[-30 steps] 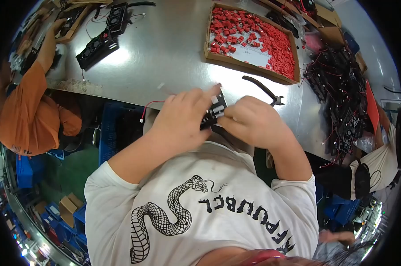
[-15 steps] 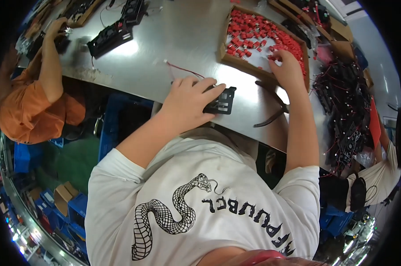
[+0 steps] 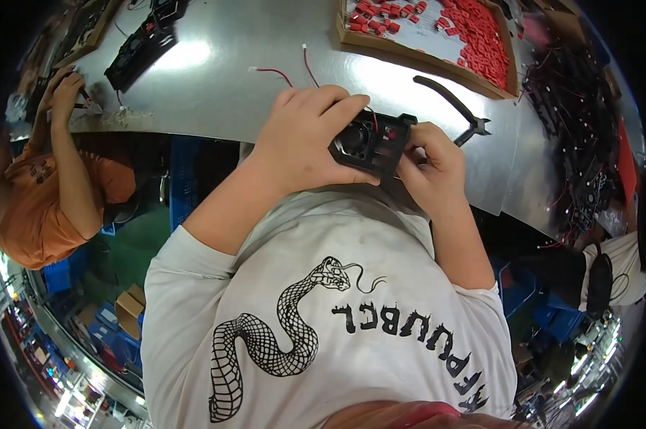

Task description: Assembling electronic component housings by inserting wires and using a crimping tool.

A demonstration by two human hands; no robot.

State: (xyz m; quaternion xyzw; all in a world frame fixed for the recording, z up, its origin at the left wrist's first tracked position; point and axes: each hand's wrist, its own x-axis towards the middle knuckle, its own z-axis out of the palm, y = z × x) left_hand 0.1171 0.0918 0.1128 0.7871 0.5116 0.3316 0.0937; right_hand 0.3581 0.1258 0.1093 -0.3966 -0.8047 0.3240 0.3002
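A small black square fan [image 3: 371, 141] with red and black wires sits at the near edge of the metal table [image 3: 251, 100], just in front of my chest. My left hand [image 3: 305, 139] grips its left side, fingers curled over the top. My right hand [image 3: 430, 168] holds the fan's right side, and its fingertips pinch a small red piece against the frame. Thin red wires [image 3: 284, 71] trail from the fan across the table behind my left hand.
A shallow cardboard tray [image 3: 437, 64] with several small red parts lies at the back right. Black cutting pliers [image 3: 455, 107] rest just right of the fan. More black fans [image 3: 141, 46] lie at the back left. A person in an orange shirt [image 3: 37, 207] works at the left. Tangled wires [image 3: 580, 121] pile at the right.
My right hand has come back from the red-parts tray to the fan with a small red piece. The fan is now held between both hands, closer to my chest.
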